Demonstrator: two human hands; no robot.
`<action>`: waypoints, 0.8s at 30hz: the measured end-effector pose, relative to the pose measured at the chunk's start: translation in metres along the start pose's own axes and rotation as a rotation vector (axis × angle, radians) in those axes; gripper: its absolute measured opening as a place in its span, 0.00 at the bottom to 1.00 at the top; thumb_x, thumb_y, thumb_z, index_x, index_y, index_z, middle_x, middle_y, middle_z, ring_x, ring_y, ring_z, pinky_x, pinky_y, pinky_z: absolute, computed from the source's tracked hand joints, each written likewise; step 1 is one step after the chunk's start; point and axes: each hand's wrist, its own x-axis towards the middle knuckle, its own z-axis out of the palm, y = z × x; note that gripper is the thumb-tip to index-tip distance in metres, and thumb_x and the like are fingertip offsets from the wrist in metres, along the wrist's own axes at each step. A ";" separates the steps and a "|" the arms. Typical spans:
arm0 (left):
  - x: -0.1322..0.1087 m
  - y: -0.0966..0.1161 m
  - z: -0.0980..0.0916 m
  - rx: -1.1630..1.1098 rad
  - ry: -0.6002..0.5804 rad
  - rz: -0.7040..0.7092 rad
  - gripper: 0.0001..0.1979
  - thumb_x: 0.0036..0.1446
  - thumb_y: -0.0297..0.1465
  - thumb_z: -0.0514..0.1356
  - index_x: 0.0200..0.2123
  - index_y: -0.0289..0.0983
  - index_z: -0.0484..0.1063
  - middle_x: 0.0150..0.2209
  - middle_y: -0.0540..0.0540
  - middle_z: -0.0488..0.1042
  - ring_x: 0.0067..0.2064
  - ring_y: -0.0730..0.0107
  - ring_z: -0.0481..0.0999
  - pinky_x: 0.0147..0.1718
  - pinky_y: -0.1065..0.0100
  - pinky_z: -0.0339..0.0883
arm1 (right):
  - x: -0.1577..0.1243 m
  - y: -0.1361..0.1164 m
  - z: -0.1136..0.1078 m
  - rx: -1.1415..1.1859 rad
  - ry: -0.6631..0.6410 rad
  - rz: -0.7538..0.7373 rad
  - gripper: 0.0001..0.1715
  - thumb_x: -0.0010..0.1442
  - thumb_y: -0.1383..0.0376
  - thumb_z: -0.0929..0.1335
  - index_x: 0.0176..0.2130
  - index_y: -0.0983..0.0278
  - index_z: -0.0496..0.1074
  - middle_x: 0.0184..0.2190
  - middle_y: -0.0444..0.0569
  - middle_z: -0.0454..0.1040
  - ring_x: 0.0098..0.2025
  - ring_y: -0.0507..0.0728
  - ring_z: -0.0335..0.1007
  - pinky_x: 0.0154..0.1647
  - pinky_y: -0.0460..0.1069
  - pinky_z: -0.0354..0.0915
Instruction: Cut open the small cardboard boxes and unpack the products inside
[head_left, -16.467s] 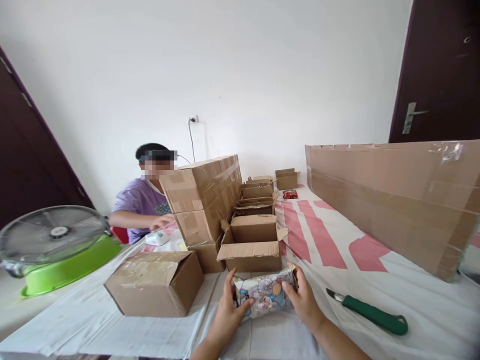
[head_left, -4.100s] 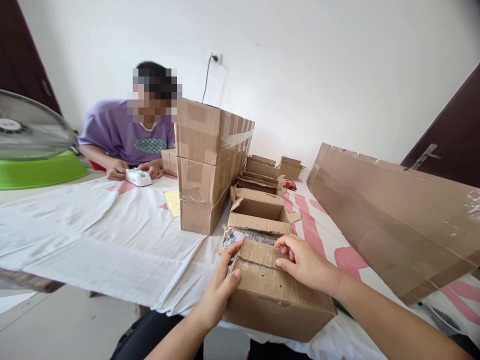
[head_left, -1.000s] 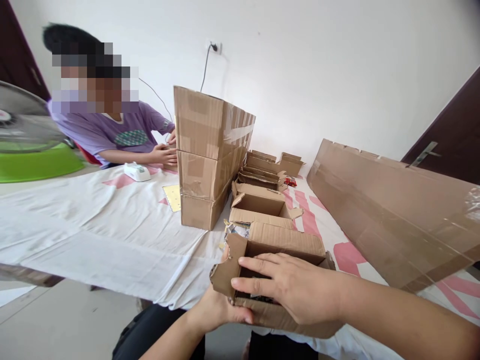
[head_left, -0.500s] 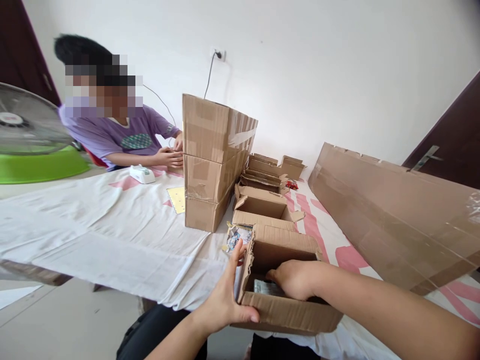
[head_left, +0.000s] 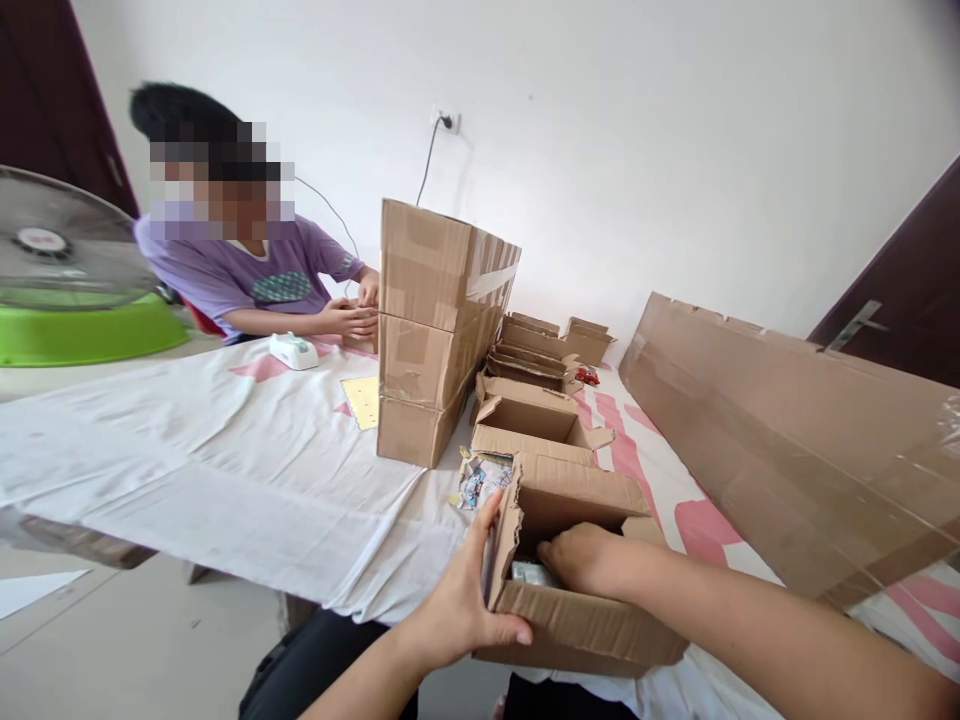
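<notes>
A second ago the right hand (head_left: 581, 556) lay across the top of the open box (head_left: 581, 628), with one flap half folded down. Now the flaps stand up and that hand is sunk inside, so it has gone from the lid to the contents. The left hand (head_left: 466, 608) clasps the box's near-left corner — fingers up the side wall, thumb across the front. The box sits at the near edge of the table (head_left: 225, 470). A pale packet (head_left: 528, 573) shows inside, beside the right hand, but the box's front wall hides the fingertips — I cannot tell whether they pinch anything. Just behind the box's left wall, a printed pouch (head_left: 480, 480) is half covered.
</notes>
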 end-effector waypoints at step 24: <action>0.010 0.010 -0.050 -0.056 0.123 -0.112 0.52 0.50 0.48 0.68 0.71 0.45 0.42 0.71 0.39 0.49 0.70 0.41 0.50 0.67 0.44 0.45 | -0.073 0.038 -0.010 0.835 0.879 0.086 0.33 0.56 0.50 0.70 0.55 0.61 0.64 0.47 0.52 0.76 0.46 0.62 0.74 0.47 0.54 0.71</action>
